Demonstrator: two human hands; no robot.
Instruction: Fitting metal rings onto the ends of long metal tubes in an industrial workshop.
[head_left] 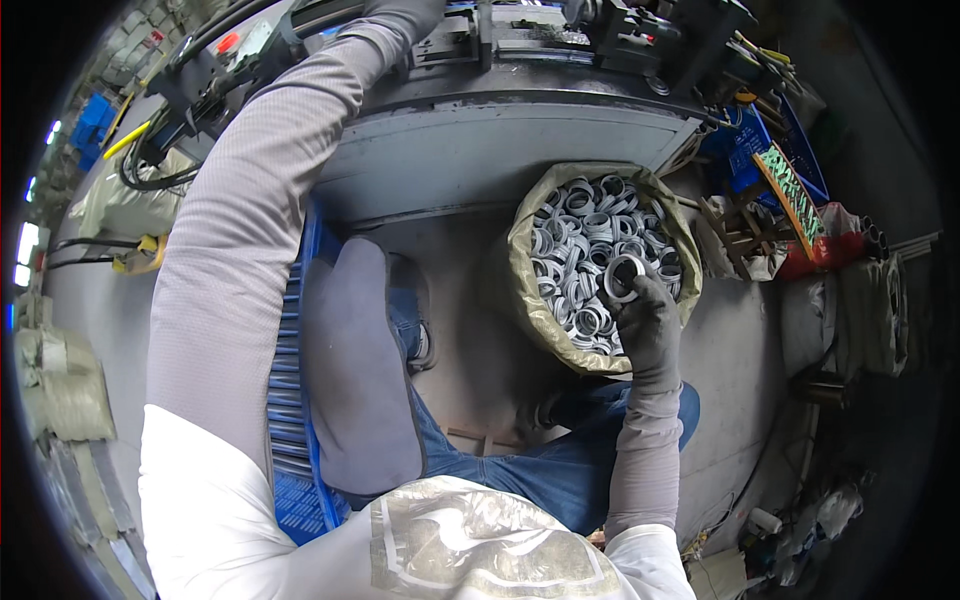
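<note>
My right hand, in a dark grey glove, pinches a grey metal ring over a sack with a rolled olive rim. Many similar metal rings fill the sack in a loose heap. My left arm stretches far forward in a grey sleeve. At its end my left hand, also gloved, is at the machine on the workbench, cut by the top edge of the picture. Its fingers do not show.
Left of my leg stands a blue crate with several dark rods or tubes. The grey bench front rises ahead. On the right are a blue basket, a red bag and wrapped bundles. Hoses hang at the left.
</note>
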